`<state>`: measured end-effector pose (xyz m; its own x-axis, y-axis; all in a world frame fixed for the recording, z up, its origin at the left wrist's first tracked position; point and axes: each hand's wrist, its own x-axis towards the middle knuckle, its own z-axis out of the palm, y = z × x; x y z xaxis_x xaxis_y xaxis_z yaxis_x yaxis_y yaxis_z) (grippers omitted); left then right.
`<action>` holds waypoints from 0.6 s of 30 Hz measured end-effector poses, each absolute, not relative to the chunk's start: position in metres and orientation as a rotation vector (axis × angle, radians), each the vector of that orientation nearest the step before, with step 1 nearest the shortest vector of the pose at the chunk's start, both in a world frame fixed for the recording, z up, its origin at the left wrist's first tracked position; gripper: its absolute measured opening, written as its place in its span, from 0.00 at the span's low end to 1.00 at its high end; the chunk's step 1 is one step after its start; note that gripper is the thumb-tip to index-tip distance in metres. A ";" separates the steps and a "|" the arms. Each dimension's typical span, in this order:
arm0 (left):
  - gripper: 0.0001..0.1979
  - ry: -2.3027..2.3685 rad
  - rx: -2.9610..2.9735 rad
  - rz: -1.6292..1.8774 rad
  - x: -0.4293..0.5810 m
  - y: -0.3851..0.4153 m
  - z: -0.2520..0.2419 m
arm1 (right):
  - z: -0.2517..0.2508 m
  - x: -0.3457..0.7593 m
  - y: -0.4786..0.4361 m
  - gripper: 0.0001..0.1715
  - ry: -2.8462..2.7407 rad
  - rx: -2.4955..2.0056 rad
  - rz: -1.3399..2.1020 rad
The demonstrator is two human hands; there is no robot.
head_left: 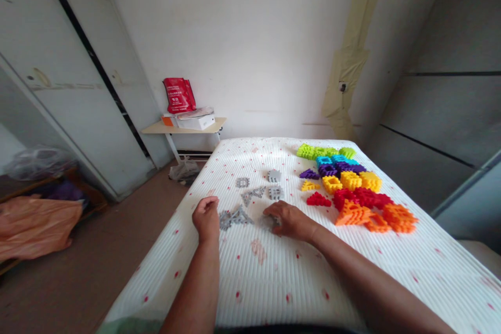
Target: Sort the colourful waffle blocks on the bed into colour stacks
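Note:
Several grey plastic building pieces (pixel 250 194) lie scattered on a white quilted bed cover (pixel 282 271). My left hand (pixel 206 216) rests on the cover with its fingers curled into a loose fist, just left of a grey piece (pixel 234 216). My right hand (pixel 287 219) lies palm down with fingers bent over another grey piece at its fingertips. Sorted heaps of coloured pieces sit to the right: green (pixel 319 152), blue and purple (pixel 338 166), yellow (pixel 352 181), red (pixel 358 198) and orange (pixel 378 216).
A small table (pixel 183 128) with a red bag (pixel 179 95) and a white box stands against the far wall. White wardrobe doors line the left side. An orange plastic sheet (pixel 35 224) lies on the floor at left. A grey wall panel runs along the bed's right.

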<state>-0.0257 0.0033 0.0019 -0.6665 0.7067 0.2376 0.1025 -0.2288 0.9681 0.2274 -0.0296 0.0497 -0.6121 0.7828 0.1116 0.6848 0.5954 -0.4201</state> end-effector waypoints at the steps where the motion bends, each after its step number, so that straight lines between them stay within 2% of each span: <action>1: 0.08 1.614 0.965 1.948 -0.026 0.003 0.001 | 0.052 0.231 -0.025 0.27 -2.487 -1.222 0.462; 8: 0.08 1.613 0.955 1.940 -0.026 0.004 0.000 | 0.062 0.249 0.022 0.35 -2.291 -1.512 0.243; 18: 0.08 1.634 0.967 1.928 -0.026 0.004 0.000 | 0.057 0.246 0.047 0.29 -2.370 -1.581 0.300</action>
